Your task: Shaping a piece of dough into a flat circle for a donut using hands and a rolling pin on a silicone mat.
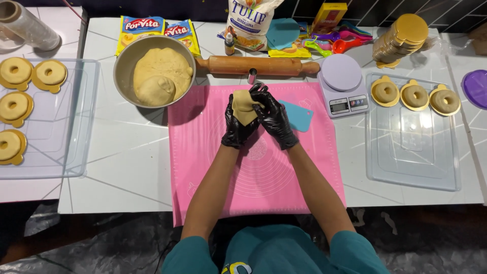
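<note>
Head view: both hands wore black gloves and met over the pink mat [213,177]. The left hand [237,127] cupped a lump of dough [243,106] from below, fingers closed round it; the right hand [273,119] was closed on the same lump from the top and side, fingertips pressing in. The dough sat lifted off the mat, roughly above its upper middle, w/ a small metal cutter [252,76] just beyond it and a blue scraper [298,115] lying beside the right wrist.

To the left, a metal bowl [122,76] held the bulk dough. A rolling pin [256,65] lay across the back, a scale [342,83] to its right. Clear trays on both sides, left tray [76,127] and right tray [413,162], carried ring-shaped pieces on gold boards.

Risk, judged from this: the lump was held in mid-air by a two-hand pinch, so uneven squeezing could tear it or leave it lopsided. Soft dough may stick to the gloves and pull apart. If it slipped it would most likely drop onto the mat, poss. onto the scraper edge.
</note>
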